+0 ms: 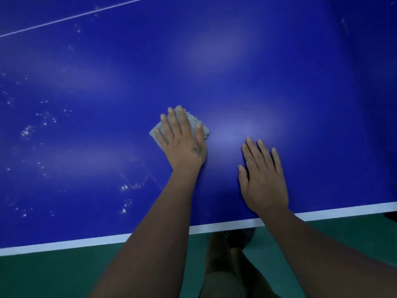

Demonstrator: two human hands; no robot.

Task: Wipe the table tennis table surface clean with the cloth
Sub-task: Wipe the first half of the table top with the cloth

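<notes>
- Your left hand lies flat on the cloth, fingers straight and spread, pressing it onto the table; nothing is curled round the cloth.
- The cloth is a small, grey, folded pad. It shows past your fingertips at the far side and at the left beside your little finger; the rest is hidden under your palm.
- The cloth sits on the blue top a little left of the middle of the view, well in from the near edge.
- Your right hand rests palm down on the bare table just to the right of the left hand, fingers straight and slightly apart, holding nothing. The two hands do not touch.
- Your right wrist crosses the white edge line that runs along the near side of the table.
- White specks are scattered over the left part of the top, with more near the lower left and a few thin scratches beside your left forearm.
- The blue to the right of the cloth and beyond it looks smooth, with soft pale glare patches.
- A thin white line crosses the far left corner of the view at a slant.
- Below the table edge you see green floor and, between your forearms, your leg and a dark shoe.
</notes>
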